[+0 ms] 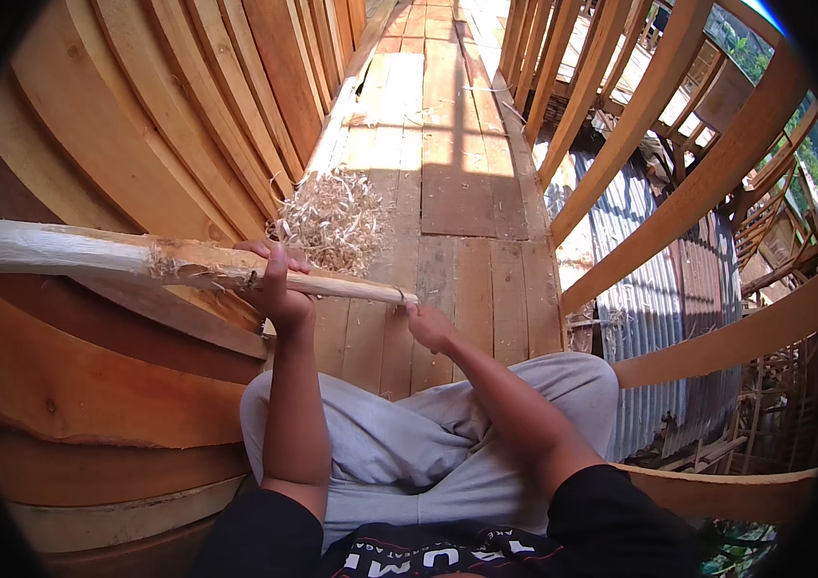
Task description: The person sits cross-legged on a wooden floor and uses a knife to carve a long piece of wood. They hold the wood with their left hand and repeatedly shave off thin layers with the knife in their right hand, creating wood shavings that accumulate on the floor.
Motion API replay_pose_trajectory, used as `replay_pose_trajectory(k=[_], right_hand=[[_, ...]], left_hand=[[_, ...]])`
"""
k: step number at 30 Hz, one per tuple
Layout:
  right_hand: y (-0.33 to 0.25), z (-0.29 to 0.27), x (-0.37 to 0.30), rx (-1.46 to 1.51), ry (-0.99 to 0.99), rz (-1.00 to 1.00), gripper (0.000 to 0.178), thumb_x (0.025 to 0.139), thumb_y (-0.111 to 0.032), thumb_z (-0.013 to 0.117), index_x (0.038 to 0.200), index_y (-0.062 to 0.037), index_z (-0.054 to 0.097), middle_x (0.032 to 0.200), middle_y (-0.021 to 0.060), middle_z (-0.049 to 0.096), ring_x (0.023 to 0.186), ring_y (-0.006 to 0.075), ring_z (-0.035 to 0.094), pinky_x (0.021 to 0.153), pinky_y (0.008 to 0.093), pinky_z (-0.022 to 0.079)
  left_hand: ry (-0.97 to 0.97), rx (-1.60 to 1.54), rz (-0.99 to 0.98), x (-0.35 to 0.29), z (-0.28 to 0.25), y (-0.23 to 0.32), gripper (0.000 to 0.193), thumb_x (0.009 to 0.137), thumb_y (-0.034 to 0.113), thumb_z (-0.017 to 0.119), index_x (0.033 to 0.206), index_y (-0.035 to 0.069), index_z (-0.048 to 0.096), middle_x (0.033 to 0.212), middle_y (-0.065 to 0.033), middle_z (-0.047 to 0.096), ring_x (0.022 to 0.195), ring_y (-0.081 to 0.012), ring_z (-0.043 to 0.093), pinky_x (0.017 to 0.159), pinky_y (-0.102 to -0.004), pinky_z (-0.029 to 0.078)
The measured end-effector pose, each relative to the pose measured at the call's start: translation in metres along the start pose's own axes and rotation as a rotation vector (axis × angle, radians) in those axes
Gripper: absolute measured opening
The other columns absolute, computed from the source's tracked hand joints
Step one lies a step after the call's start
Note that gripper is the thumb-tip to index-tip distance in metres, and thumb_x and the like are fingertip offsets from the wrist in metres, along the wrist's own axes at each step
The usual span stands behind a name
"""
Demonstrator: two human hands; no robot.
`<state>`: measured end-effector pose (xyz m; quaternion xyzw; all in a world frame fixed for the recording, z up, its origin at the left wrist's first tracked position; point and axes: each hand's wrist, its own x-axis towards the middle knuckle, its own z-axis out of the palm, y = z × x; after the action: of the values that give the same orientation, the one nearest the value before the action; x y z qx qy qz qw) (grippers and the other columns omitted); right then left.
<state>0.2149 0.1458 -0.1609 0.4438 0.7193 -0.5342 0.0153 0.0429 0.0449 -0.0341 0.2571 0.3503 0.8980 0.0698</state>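
Black shirt (409, 537), white lettering (443, 558), hands (284, 292) at pale pole (178, 258), right one's grip unclear

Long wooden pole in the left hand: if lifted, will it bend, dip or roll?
The wooden pole is probably stiff: it shows no sag beyond the left hand. Its leftward stretch looks thicker, so that side may weigh more and dip when lifted. It looks rounded there, so it could roll if laid on the plank floor.

Left fingers (276, 268) curled, left forearm (297, 405) straight ahead; right fingers (419, 318) curled, right forearm (510, 395) slanted inward.
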Motion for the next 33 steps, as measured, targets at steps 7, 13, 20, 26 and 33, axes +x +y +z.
replay_pose_trajectory(k=[7, 13, 20, 26, 33], right_hand=[[-0.051, -0.001, -0.026, 0.076, -0.022, -0.248, 0.054, 0.104, -0.04, 0.03, 0.082, 0.0039, 0.053, 0.066, 0.0145, 0.056, 0.049, 0.0267, 0.057, 0.045, 0.042, 0.049], [0.004, -0.01, 0.013, 0.0, -0.084, 0.093, 0.056, 0.103, -0.036, 0.03, 0.092, 0.0102, 0.06, 0.081, 0.0257, 0.063, 0.065, 0.0358, 0.066, 0.055, 0.0452, 0.053], [-0.041, -0.002, -0.019, -0.03, 0.01, -0.277, 0.052, 0.102, -0.036, 0.035, 0.085, 0.0077, 0.058, 0.079, 0.0286, 0.062, 0.08, 0.0441, 0.06, 0.077, 0.0483, 0.046], [-0.022, 0.01, -0.004, 0.002, 0.085, -0.275, 0.051, 0.102, -0.035, 0.036, 0.086, 0.0076, 0.059, 0.082, 0.0293, 0.062, 0.081, 0.0455, 0.061, 0.076, 0.0484, 0.046], [-0.043, -0.003, -0.019, -0.085, 0.019, -0.252, 0.054, 0.101, -0.032, 0.035, 0.089, 0.0124, 0.062, 0.093, 0.0346, 0.063, 0.09, 0.0472, 0.062, 0.084, 0.0526, 0.047]], left_hand=[[0.149, 0.106, 0.034, 0.0, 0.011, 0.002, 0.019, 0.081, 0.005, 0.061, 0.089, 0.009, 0.044, 0.069, -0.0027, 0.046, 0.052, -0.0121, 0.048, 0.05, -0.0295, 0.047], [0.082, 0.052, -0.018, 0.007, 0.009, 0.003, 0.018, 0.08, 0.009, 0.059, 0.09, 0.011, 0.044, 0.067, -0.0025, 0.043, 0.055, -0.0112, 0.044, 0.052, -0.0267, 0.043], [-0.199, -0.042, 0.011, 0.008, 0.002, 0.004, 0.017, 0.082, 0.014, 0.055, 0.092, 0.011, 0.042, 0.062, -0.0028, 0.042, 0.053, -0.0126, 0.043, 0.054, -0.0268, 0.041], [-0.039, 0.02, -0.037, 0.017, -0.001, 0.0, 0.016, 0.083, 0.018, 0.057, 0.09, 0.013, 0.044, 0.06, -0.0017, 0.042, 0.053, -0.0131, 0.044, 0.055, -0.0282, 0.041], [-0.035, 0.066, -0.024, 0.008, 0.002, 0.003, 0.018, 0.082, 0.018, 0.059, 0.09, 0.013, 0.043, 0.06, -0.0013, 0.042, 0.053, -0.013, 0.044, 0.056, -0.0286, 0.041]])
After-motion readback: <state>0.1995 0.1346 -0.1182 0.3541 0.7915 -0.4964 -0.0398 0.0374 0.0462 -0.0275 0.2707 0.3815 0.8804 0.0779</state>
